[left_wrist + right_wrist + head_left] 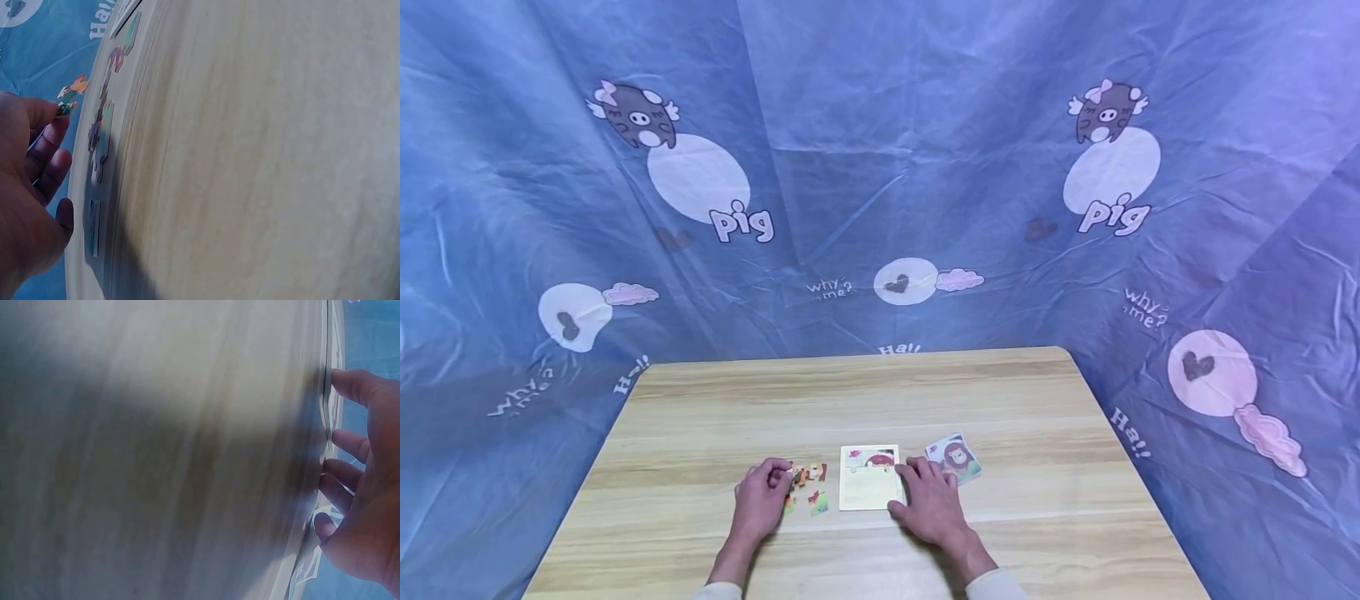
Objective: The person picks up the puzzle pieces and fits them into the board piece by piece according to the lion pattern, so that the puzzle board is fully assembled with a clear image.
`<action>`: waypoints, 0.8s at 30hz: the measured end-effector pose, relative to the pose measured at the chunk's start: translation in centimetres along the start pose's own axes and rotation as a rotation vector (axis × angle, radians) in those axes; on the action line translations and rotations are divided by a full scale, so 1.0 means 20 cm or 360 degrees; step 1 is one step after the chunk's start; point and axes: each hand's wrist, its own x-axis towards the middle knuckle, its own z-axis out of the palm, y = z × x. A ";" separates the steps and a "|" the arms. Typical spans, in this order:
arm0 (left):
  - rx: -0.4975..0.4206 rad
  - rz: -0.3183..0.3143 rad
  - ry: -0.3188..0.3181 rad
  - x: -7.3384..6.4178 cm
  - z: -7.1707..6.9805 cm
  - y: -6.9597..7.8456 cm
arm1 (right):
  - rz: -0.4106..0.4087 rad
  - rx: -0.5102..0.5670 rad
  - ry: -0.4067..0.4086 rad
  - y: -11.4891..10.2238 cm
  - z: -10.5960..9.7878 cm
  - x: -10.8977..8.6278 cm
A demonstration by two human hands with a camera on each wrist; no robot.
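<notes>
My left hand (760, 502) pinches a small orange and green jigsaw piece (74, 90) between thumb and fingertips, raised just off the table. Around it lie several loose jigsaw pieces (818, 502), some partly hidden by the hand. To their right is a pale puzzle tray (868, 493) with a few pieces fitted along its top; its lower part shows bare board. My right hand (934, 505) rests at the tray's right edge, thumb and fingers spread and touching it, gripping nothing.
A picture card with a lion (957, 456) lies to the right of the tray, partly beneath the right hand's fingers. All of this sits on a wood-grain table (737, 417). Blue printed cloth (842, 183) hangs behind the table and at both sides.
</notes>
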 end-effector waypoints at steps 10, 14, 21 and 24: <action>-0.0047 0.0044 -0.0008 0.00 0.04 0.06 | 0.0005 -0.0001 -0.0002 0.00 0.00 0.00; -0.0056 0.0042 -0.0058 0.00 0.05 0.09 | 0.0006 -0.0002 -0.0003 0.01 0.01 0.00; -0.0100 0.0045 -0.0114 0.00 0.09 0.11 | 0.0005 0.0001 0.0008 0.01 0.01 0.00; -0.0104 0.0043 -0.0131 0.00 0.11 0.12 | 0.0002 0.0002 0.0017 0.01 0.02 0.00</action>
